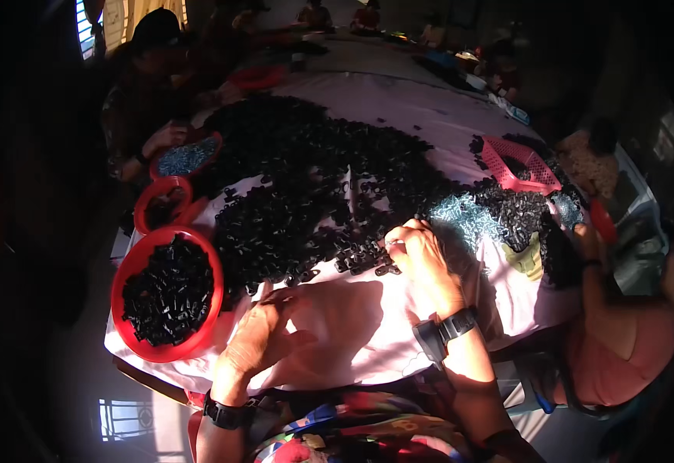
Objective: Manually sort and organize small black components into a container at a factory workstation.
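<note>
Left hand (254,339): I see the grip loosely spread, just short of the black pieces (283,231).
Right hand (426,258): grip curled at their near edge; I cannot tell whether it pinches one.
Near edge: picking out pieces, I judge; the next move calls for a firm fingertip hold.
Tabletop (375,347): the pieces lie heaped beyond both hands.

A pink basket (534,185) sits toward the right of the cloth-covered surface (406,104), with a blue-and-white packet (518,114) farther back. A person in red (619,351) sits at right. A window (85,35) shows upper left; light patches the floor (169,424).
</note>
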The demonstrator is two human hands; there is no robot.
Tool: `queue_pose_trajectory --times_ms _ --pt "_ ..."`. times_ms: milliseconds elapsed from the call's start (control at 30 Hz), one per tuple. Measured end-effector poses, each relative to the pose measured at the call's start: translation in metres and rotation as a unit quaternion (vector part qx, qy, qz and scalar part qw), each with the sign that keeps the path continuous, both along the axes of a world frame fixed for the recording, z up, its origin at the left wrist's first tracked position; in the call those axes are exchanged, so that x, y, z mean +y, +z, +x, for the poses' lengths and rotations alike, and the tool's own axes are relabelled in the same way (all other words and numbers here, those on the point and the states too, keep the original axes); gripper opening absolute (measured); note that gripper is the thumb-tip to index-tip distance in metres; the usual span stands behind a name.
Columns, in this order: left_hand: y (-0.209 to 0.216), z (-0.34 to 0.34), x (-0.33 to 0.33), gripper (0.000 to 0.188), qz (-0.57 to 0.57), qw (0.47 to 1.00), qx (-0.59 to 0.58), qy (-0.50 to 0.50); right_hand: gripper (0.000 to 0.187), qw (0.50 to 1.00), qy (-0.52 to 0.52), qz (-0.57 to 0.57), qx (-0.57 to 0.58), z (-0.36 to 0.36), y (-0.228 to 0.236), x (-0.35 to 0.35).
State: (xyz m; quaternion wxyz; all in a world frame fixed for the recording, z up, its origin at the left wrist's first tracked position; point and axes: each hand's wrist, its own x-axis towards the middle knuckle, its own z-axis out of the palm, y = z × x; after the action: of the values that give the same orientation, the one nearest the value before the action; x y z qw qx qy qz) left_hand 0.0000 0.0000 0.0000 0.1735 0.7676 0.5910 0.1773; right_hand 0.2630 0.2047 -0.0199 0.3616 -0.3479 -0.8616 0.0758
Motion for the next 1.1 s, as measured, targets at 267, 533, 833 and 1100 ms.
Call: queue_pose_trajectory --times_ms 267,533,833,1100 --pt "-0.006 0.013 0.012 0.038 0.163 0.979 -0.019 0.123 0.007 0.99 0.022 -0.111 0.09 -0.009 0.015 -0.015" --pt "0.004 0.026 0.015 0.032 0.175 0.966 -0.13 0.135 0.02 0.93 0.163 -0.316 0.089 -0.035 0.035 -0.051" --pt "-0.003 0.036 0.016 0.024 0.057 0.891 -0.43 0.132 0.022 0.902 0.253 -0.343 0.065 -0.055 0.035 -0.072" --pt "-0.021 0.034 0.018 0.01 0.047 0.887 -0.435 0.151 0.015 0.914 0.25 -0.318 0.036 -0.054 0.028 -0.071"
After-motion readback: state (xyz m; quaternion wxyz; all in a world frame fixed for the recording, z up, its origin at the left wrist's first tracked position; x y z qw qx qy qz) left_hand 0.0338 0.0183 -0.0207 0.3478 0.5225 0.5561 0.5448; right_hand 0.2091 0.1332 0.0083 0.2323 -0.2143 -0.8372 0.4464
